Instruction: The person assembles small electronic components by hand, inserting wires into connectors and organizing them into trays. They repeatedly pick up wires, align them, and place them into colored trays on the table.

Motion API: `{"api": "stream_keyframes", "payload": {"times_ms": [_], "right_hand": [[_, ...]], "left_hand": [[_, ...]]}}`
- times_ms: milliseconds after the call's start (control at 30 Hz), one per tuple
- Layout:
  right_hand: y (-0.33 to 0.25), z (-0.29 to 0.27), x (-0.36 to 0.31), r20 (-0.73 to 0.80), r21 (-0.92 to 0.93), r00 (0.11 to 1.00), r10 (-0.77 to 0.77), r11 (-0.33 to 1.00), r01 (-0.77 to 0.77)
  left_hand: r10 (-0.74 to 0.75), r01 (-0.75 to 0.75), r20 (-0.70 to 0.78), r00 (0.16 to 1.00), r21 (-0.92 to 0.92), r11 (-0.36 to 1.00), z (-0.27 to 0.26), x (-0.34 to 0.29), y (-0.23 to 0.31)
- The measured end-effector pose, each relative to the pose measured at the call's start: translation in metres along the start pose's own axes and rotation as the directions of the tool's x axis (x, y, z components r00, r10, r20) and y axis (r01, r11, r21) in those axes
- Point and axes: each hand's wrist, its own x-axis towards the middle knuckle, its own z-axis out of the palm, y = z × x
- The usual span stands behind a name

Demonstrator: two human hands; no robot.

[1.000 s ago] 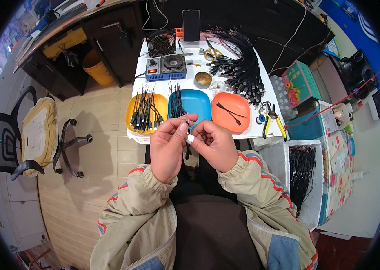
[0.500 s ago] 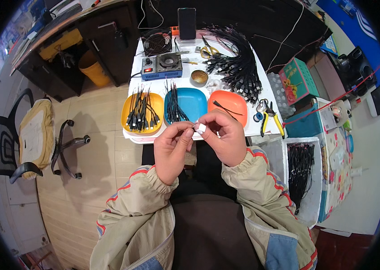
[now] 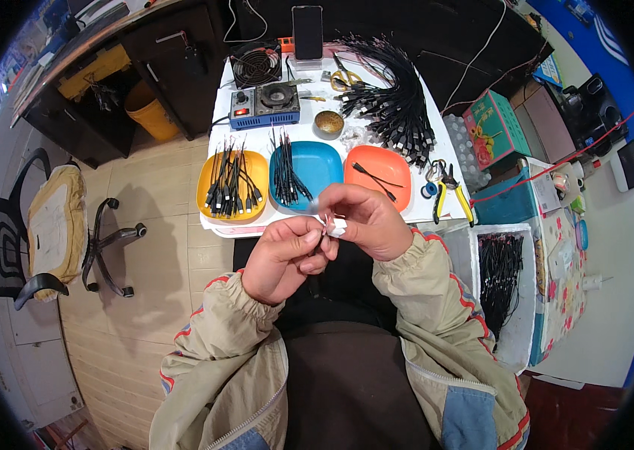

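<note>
In front of my body, just nearer than the trays, both hands meet at the fingertips. My left hand (image 3: 284,253) is closed, thumb and forefinger pinching a thin wire end whose detail is too small to make out. Between the thumb and fingers of my right hand (image 3: 371,223) sits a small white block (image 3: 337,227), right beside that wire; its forefinger is smeared by motion. Beyond them lie a yellow tray (image 3: 202,196) with several short black USB cables (image 3: 233,187), a blue tray (image 3: 324,161) with black cables (image 3: 287,176), and an orange tray (image 3: 399,169) holding a few cables (image 3: 378,178).
Farther back on the white table stand a blue-sided device with a red switch (image 3: 264,109), a fan (image 3: 257,66), a round tin (image 3: 329,124), scissors (image 3: 347,77), a phone (image 3: 307,32) and a large cable bundle (image 3: 403,112). Yellow-handled pliers (image 3: 452,196) lie right, above a cable-filled white box (image 3: 530,300).
Both hands have come slightly nearer my body, and the left hand has turned so more of its fingers show. The right forefinger has lifted and blurs. The whole view has shifted a little.
</note>
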Motion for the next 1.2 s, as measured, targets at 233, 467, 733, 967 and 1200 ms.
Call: {"api": "stream_keyframes", "payload": {"times_ms": [233,467,733,967,1200], "right_hand": [[0.007,0.001,0.0,0.019,0.183,1.0,-0.012,0.983,0.008],[0.02,0.0,-0.009,-0.045,0.308,0.988,0.15,0.942,-0.129],[0.05,-0.038,-0.009,-0.167,0.141,0.976,0.142,0.983,-0.118],[0.015,-0.133,-0.005,-0.321,-0.869,0.922,-0.218,-0.319,-0.378],[0.021,-0.159,0.007,-0.132,-0.851,0.989,-0.071,-0.503,-0.15]], "left_hand": [[0.147,-0.145,-0.026,0.989,0.07,0.987,0.0,0.002,-0.007],[0.443,-0.267,0.004,0.897,0.803,0.533,-0.005,-0.004,-0.012],[0.41,-0.186,-0.164,0.897,0.703,0.686,-0.021,0.014,-0.028],[0.403,-0.148,-0.214,0.89,0.7,0.699,-0.024,0.019,-0.026],[0.379,-0.149,-0.243,0.893,0.635,0.758,-0.026,0.02,-0.023]]}}
